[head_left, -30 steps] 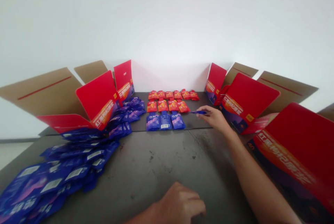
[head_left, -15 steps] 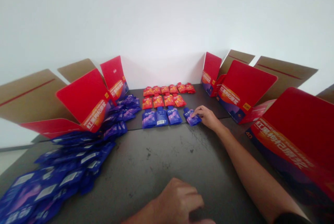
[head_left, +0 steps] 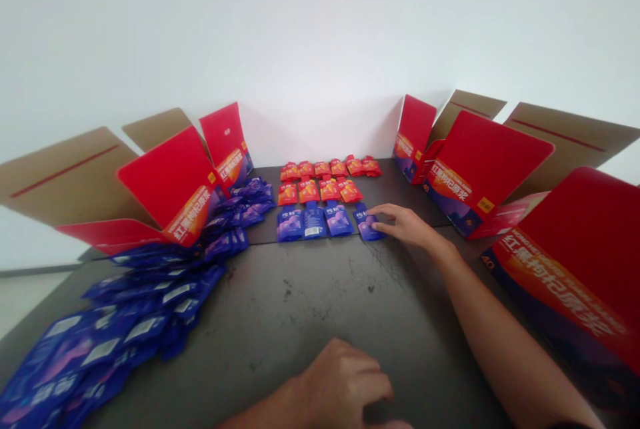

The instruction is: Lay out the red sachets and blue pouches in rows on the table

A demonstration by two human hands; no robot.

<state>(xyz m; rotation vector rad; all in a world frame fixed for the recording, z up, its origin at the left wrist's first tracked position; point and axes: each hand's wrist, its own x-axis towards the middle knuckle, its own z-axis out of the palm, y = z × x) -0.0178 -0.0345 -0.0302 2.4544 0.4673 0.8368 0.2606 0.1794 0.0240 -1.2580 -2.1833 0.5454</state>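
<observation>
My right hand (head_left: 406,226) reaches to the far part of the dark table. Its fingers are apart, with the tips at the right edge of a blue pouch (head_left: 367,226) that lies at the right end of a row. Beside that pouch lie several more blue pouches (head_left: 339,220), one with its barcode side up. Close to me, my left hand (head_left: 345,379) is over the table with loosely bent fingers, thumb apart, and nothing visible in it. Behind the blue row are orange-red pouches (head_left: 309,190) and a further row of red pouches (head_left: 321,168).
A large spread of blue pouches (head_left: 135,322) covers the left side, by an open red carton (head_left: 173,182). At right stand another open red carton (head_left: 480,162) and a nearer red carton (head_left: 575,262). A white wall (head_left: 320,49) rises behind the table (head_left: 300,309).
The right-end blue pouch has turned straighter and moved slightly closer to its row. My right hand's fingers have loosened from its edge. The left hand has barely moved; the view shifted slightly.
</observation>
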